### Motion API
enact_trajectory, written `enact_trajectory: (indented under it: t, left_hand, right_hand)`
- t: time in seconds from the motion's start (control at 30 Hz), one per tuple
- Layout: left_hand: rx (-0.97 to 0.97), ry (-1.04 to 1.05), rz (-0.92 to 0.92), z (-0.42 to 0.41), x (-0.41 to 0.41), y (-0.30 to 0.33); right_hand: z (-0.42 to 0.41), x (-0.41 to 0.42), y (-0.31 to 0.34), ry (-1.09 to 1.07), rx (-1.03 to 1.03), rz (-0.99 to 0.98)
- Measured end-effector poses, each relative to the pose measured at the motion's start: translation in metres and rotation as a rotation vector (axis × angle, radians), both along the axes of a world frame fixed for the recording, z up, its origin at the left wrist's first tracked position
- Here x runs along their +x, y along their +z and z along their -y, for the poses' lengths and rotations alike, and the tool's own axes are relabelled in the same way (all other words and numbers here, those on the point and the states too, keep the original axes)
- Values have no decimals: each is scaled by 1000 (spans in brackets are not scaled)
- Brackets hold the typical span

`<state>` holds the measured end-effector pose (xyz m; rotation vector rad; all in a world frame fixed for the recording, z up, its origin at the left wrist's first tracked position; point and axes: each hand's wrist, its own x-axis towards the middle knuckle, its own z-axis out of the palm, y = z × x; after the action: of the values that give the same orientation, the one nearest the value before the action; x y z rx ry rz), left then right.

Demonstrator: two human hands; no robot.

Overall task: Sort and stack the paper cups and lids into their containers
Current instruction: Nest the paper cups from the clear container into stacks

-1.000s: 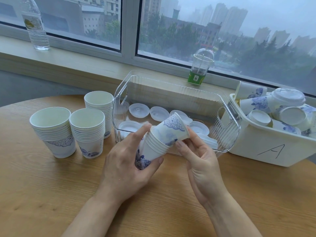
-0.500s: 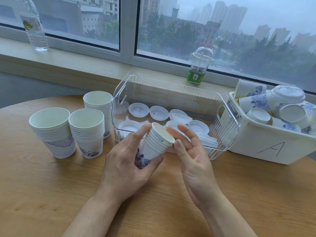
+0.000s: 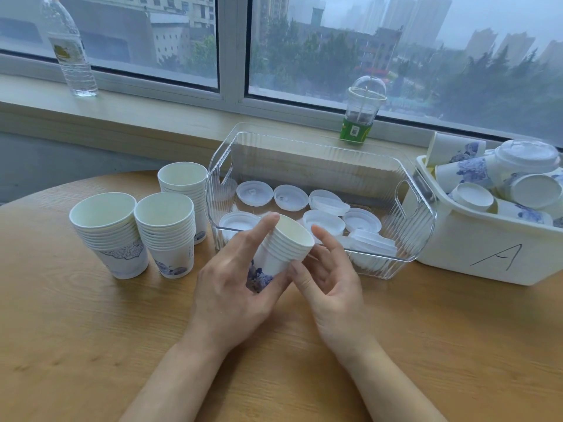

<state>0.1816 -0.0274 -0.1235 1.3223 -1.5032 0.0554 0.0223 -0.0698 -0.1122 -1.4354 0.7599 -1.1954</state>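
Left hand [image 3: 234,281] grips a small nested stack of paper cups [image 3: 281,248], fingers and thumb curled round it, index finger lying up along the stack's side to the rim. The stack is tilted, mouth facing up and to the right, and is held above the worktop [image 3: 91,345] just in front of the clear bin [image 3: 420,226]. Blue print shows at the stack's lower end, against the palm.

Right hand [image 3: 332,278] is beside the stack with fingers spread and loosely extended, holding nothing; its thumb side lies close to the stack's lower rims, and contact cannot be judged.

Clear bin: ribbed transparent walls, cut-out handles at both ends. White lids [image 3: 289,197] lie flat on its floor, some single and some overlapping in a loose pile at the right front corner. The held stack and the left fingers cover part of the bin's front wall and the lids behind it.

Left of the bin, three upright cup stacks stand on the worktop: front-left stack [image 3: 109,233], middle stack [image 3: 167,233], back stack [image 3: 184,193], the last just beside the bin's left end.

Right of the bin, touching or nearly touching it, a white tub [image 3: 475,254] marked "A" holds cups lying on their sides, jumbled, at least one with a lid on.

On the windowsill [image 3: 152,117]: a clear water bottle [image 3: 70,53] far left, a dome-lidded drink cup [image 3: 362,111] behind the bin.
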Motion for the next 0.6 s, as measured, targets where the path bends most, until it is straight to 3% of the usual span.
enact_trajectory:
  t: [0.23,0.37,0.6]
  left_hand:
    - [13,-1,59,-13,-8,6]
    - [47,12,144,-21,-1,13]
    - [36,152,111,-59,29,15]
  right_hand:
    - [-7,3,3,130,47,45]
    - [-10,5,3,62,31,36]
    - [-14,17,2,48,-51,-203]
